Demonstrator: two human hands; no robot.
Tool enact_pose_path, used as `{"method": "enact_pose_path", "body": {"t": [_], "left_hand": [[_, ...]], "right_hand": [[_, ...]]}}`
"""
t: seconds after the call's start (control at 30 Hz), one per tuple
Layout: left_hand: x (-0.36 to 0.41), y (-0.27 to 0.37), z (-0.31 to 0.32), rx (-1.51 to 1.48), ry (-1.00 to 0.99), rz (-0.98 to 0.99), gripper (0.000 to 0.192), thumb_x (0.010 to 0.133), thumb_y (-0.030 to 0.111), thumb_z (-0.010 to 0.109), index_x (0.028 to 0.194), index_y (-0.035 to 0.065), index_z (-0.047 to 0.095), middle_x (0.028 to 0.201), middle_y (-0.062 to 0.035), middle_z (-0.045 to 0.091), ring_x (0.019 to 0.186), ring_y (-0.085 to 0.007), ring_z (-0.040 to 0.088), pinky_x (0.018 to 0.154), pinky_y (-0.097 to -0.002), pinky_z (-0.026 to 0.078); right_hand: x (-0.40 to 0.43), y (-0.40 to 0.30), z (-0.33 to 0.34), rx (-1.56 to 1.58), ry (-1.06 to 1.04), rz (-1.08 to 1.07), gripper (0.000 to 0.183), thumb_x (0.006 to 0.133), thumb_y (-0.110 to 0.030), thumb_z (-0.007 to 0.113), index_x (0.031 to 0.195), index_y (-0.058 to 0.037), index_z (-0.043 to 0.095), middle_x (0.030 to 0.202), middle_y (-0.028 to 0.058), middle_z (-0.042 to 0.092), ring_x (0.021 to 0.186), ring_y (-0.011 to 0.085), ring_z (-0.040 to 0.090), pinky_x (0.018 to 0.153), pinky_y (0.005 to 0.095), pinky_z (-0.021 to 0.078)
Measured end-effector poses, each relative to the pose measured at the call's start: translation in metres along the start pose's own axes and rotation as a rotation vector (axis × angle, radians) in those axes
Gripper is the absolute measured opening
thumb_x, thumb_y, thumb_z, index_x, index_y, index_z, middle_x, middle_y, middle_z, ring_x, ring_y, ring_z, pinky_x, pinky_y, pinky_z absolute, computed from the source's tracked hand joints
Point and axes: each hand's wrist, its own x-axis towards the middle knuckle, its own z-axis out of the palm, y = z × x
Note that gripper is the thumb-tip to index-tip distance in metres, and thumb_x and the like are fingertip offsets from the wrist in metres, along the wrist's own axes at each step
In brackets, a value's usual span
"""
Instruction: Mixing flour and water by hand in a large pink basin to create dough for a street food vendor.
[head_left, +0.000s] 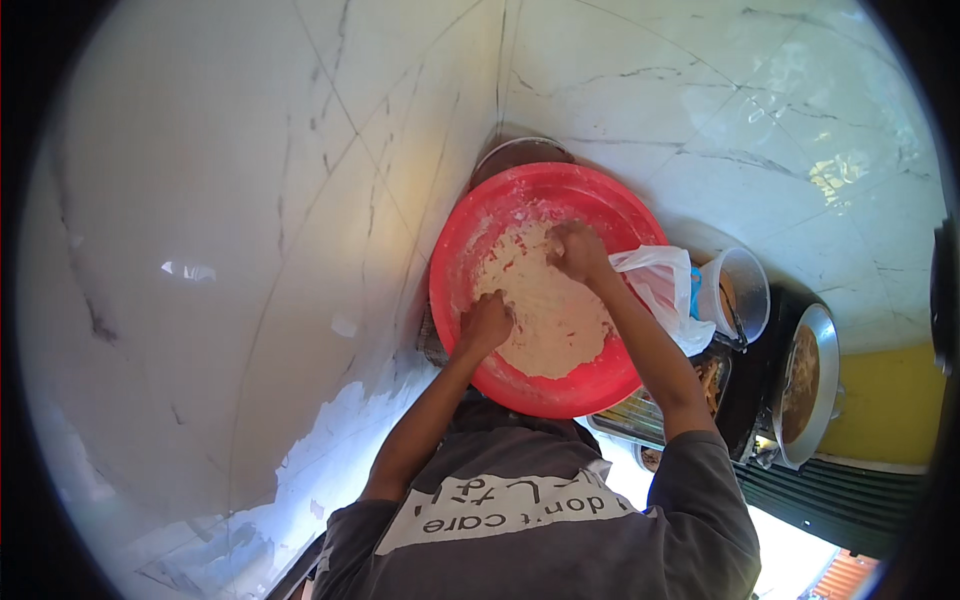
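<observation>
A wide red plastic basin (555, 401) lies before me, with a pale, floury mass (551, 330) spread over its bottom. White powder and bits of the mass cling to the basin's inner wall. At the near left part of the mass is my left hand (487, 324), its fingers curled inward. My right hand (577, 251) is bent at the far right part of the mass, knuckles up. Both hands are inside the basin's rim. The fingertips are mostly hidden, so whether either hand grips any of the mass is unclear.
A white plastic bag (664, 289) hangs against the basin's right rim. Beyond it stand a clear plastic tub (750, 289), a glass dish (712, 379) with food and a wide metal pan (829, 405) of brown liquid. Marbled tile walls (337, 187) meet behind the basin.
</observation>
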Motion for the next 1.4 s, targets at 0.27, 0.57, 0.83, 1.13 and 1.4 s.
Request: {"method": "enact_pose_path", "body": {"t": [0.27,0.57,0.83,1.13,1.4], "left_hand": [[0.002,0.001,-0.008,-0.037,0.064,-0.09,0.036,0.083,0.024,0.046,0.113,0.0031,0.048,0.106,-0.0209,0.053,0.099,-0.0376,0.051,0.084,-0.048,0.04],[0.032,-0.01,0.004,0.097,-0.131,-0.106,0.036,0.081,0.024,0.047,0.107,-0.0001,0.05,0.107,-0.0239,0.052,0.102,-0.0376,0.05,0.085,-0.044,0.041],[0.068,0.0,0.062,-0.123,0.136,0.201,0.03,0.076,0.012,0.05,0.104,0.0002,0.053,0.095,-0.0235,0.057,0.091,-0.0356,0.055,0.08,-0.039,0.043],[0.055,0.019,0.084,-0.165,-0.172,0.147,0.03,0.08,0.022,0.047,0.093,-0.0023,0.058,0.086,-0.0225,0.06,0.083,-0.0303,0.059,0.073,-0.037,0.046],[0.045,0.014,0.053,0.003,-0.356,0.154,0.038,0.084,0.03,0.041,0.09,-0.0017,0.059,0.082,-0.0229,0.061,0.083,-0.0328,0.059,0.073,-0.0386,0.046]], "right_hand": [[-0.061,-0.05,-0.074,0.541,0.045,0.598,0.03,0.061,-0.021,0.069,0.082,-0.0012,0.06,0.087,0.0211,0.058,0.083,0.0324,0.056,0.068,0.0383,0.0455],[-0.134,0.009,0.008,0.201,-0.494,0.525,0.042,0.072,-0.034,0.062,0.09,0.0042,0.059,0.086,0.0215,0.06,0.084,0.0338,0.059,0.075,0.0382,0.0458],[-0.112,0.026,0.063,0.362,-0.28,0.787,0.035,0.068,-0.018,0.054,0.091,0.0089,0.056,0.094,0.0305,0.055,0.092,0.0364,0.056,0.079,0.0403,0.046],[-0.106,-0.003,0.064,0.52,-0.481,0.525,0.032,0.067,-0.017,0.051,0.088,0.0065,0.058,0.09,0.0262,0.057,0.087,0.0356,0.057,0.078,0.0383,0.0454],[-0.12,0.036,0.077,0.204,-0.53,0.323,0.04,0.072,-0.033,0.054,0.08,0.0049,0.061,0.079,0.0216,0.06,0.073,0.0311,0.06,0.067,0.0377,0.0464]]}}
